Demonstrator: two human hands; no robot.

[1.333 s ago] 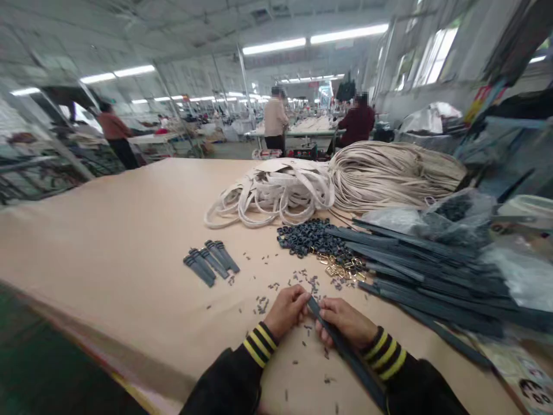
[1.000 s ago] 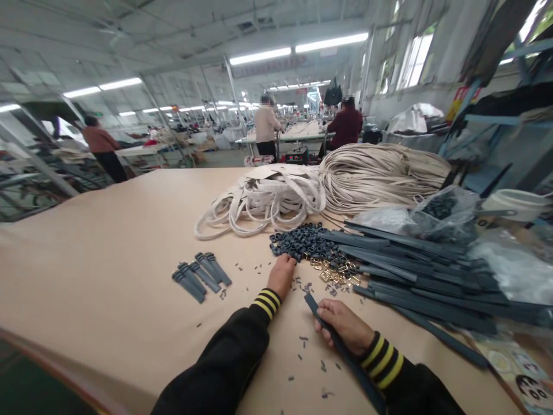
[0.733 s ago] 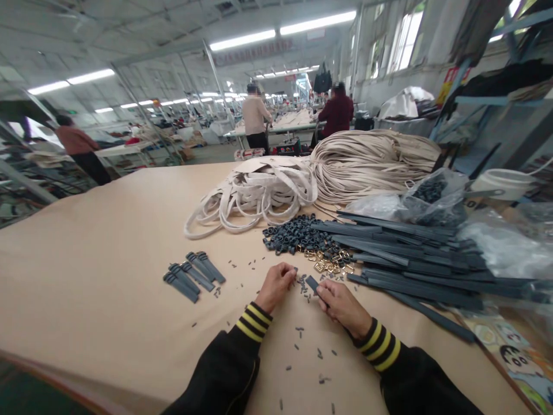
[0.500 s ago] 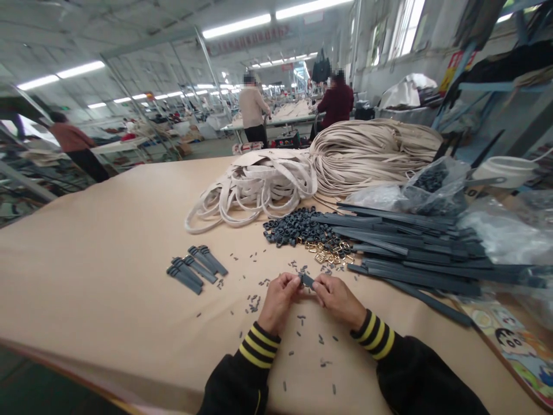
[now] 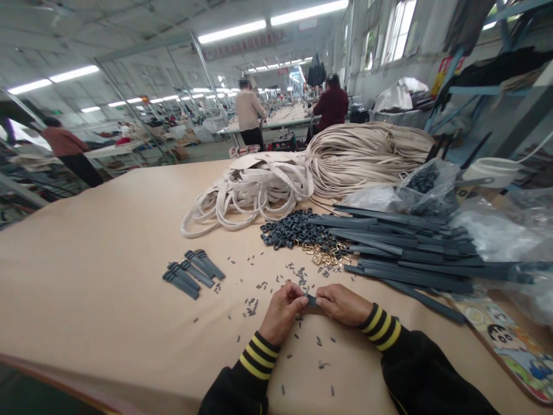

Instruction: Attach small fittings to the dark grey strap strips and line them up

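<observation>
Between my hands is a short dark grey strap point(image 5: 311, 300), mostly covered by my fingers. My left hand point(image 5: 284, 311) pinches its left end, and my right hand point(image 5: 344, 304) grips the right end. Small dark grey bits point(image 5: 301, 274) lie scattered on the table around both hands. Just beyond sit gold rectangular buckles point(image 5: 325, 253) and a heap of dark grey loops point(image 5: 294, 229). To the left rests a group of finished-looking strap tabs point(image 5: 190, 274) with loops at their upper ends.
Long dark grey strips point(image 5: 415, 245) are stacked on the right, beside clear plastic bags point(image 5: 496, 230) and a cartoon-printed board point(image 5: 510, 351). Cream straps point(image 5: 259, 184) and a big cream coil point(image 5: 367, 155) lie at the back. People point(image 5: 249, 112) stand at a farther table.
My hands have come slightly nearer to me with the strap, and my right hand has turned flatter. The whole view has shifted a little.
</observation>
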